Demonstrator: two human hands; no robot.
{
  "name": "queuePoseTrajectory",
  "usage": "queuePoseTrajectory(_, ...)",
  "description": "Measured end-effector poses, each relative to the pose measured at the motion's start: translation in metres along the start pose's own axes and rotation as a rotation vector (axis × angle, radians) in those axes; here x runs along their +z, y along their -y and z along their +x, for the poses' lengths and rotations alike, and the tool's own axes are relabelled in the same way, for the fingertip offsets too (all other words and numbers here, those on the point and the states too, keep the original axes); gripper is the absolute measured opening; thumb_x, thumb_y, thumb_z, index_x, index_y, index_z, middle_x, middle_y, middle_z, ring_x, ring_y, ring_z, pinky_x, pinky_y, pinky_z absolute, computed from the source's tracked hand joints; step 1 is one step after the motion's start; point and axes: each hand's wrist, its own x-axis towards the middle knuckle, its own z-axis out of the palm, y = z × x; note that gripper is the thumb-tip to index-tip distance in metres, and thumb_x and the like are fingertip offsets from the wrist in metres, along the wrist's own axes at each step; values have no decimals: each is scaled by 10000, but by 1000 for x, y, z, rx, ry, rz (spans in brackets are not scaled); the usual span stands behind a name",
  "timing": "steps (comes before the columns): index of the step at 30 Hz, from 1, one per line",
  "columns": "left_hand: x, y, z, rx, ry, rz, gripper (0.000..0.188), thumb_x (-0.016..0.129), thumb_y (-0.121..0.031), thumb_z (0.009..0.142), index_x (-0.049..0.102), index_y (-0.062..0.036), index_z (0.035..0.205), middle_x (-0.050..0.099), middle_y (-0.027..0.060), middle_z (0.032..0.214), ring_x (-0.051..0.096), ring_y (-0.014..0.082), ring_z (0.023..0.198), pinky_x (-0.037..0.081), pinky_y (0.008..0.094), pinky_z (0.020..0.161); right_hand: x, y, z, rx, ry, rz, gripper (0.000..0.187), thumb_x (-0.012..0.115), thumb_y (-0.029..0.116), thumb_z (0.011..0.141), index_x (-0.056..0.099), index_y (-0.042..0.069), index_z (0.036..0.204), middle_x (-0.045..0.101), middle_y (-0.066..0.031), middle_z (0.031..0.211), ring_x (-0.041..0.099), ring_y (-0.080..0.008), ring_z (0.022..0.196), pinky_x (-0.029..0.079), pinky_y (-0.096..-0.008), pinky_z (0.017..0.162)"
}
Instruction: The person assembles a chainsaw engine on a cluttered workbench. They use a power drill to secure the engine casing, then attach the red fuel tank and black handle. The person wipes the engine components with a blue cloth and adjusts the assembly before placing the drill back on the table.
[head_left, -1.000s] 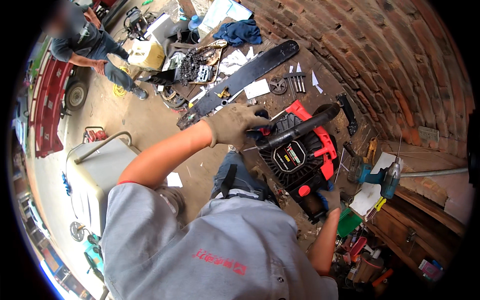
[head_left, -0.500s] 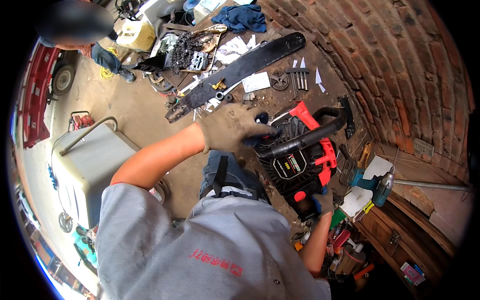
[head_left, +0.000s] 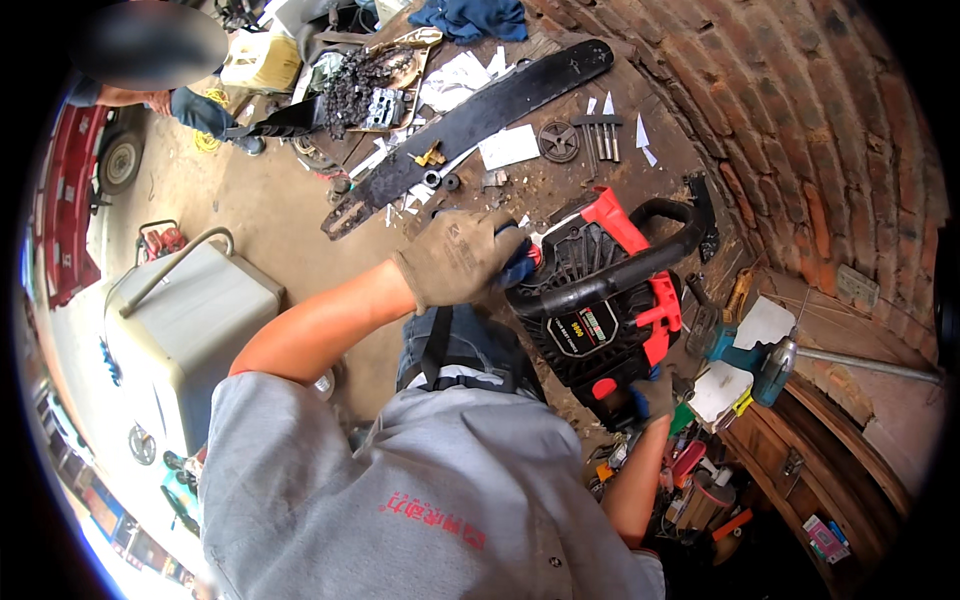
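Note:
A red and black chainsaw body (head_left: 580, 335) without its bar is at the bench's near edge, its black front handle (head_left: 610, 283) arching across the top. My right hand (head_left: 655, 393), in a glove, is closed around the rear end of the saw; the saw partly hides its fingers. At the saw's left side, my gloved left hand (head_left: 462, 258) has its fingers curled together against a small red part (head_left: 536, 254). Whatever lies between those fingertips is hidden. Beyond the saw, a long black guide bar (head_left: 490, 125) lies slantwise on the bench.
Near the bar lie a pulley-like wheel (head_left: 559, 142), a T-shaped metal tool (head_left: 598, 133) and white paper (head_left: 508, 147). A teal power drill (head_left: 773, 370) sits at right, below the brick wall (head_left: 790, 150). A white cabinet (head_left: 190, 330) stands left; another person (head_left: 200, 110) is at far left.
My left hand's fingers have drawn together and curled in at the saw's left side, where they were more spread. My right hand keeps its hold. The view has shifted slightly.

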Motion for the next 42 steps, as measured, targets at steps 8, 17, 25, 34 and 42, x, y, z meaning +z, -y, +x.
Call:
queuePoseTrajectory(8, 7, 6, -24, -616, 18, -740, 219, 694, -156, 854, 645, 5, 994, 649, 90, 788, 573, 144, 707, 498, 322, 655, 1, 21, -1, 107, 0, 81, 635, 695, -66, 666, 591, -4, 1289, 684, -68, 1150, 658, -180, 987, 537, -327, 876)
queuePoseTrajectory(17, 31, -2, -50, -801, -112, -987, 362, 662, -155, 946, 579, 3, 1261, 634, 14, 872, 545, 71, 761, 507, 263, 702, 9, 27, -5, 67, -16, 289, 640, 666, -101, 708, 535, 3, 1326, 667, -69, 1147, 654, -204, 983, 514, -336, 906)
queuePoseTrajectory(25, 48, 2, -53, -786, -179, -1041, 175, 695, -121, 874, 665, 3, 994, 661, 42, 716, 607, 112, 625, 503, 317, 586, -9, -7, 0, 70, 86, 177, 663, 780, -16, 724, 537, -3, 1341, 642, -78, 1260, 627, -203, 1117, 490, -351, 983)
queuePoseTrajectory(34, 55, -5, -62, -947, -197, -1131, 362, 729, -201, 880, 612, -8, 1163, 669, 69, 826, 615, 102, 647, 516, 304, 601, -10, -20, -6, 38, 30, 101, 694, 778, -6, 755, 504, 34, 1392, 615, -73, 1310, 601, -208, 1167, 469, -366, 1018)
queuePoseTrajectory(42, -2, -12, -20, -944, 202, -1056, 311, 650, -141, 927, 601, 8, 1196, 651, 29, 885, 574, 68, 715, 481, 244, 634, 3, 16, -4, 54, -77, -49, 568, 730, -53, 629, 648, 10, 1187, 717, -72, 1068, 680, -180, 958, 533, -340, 872)
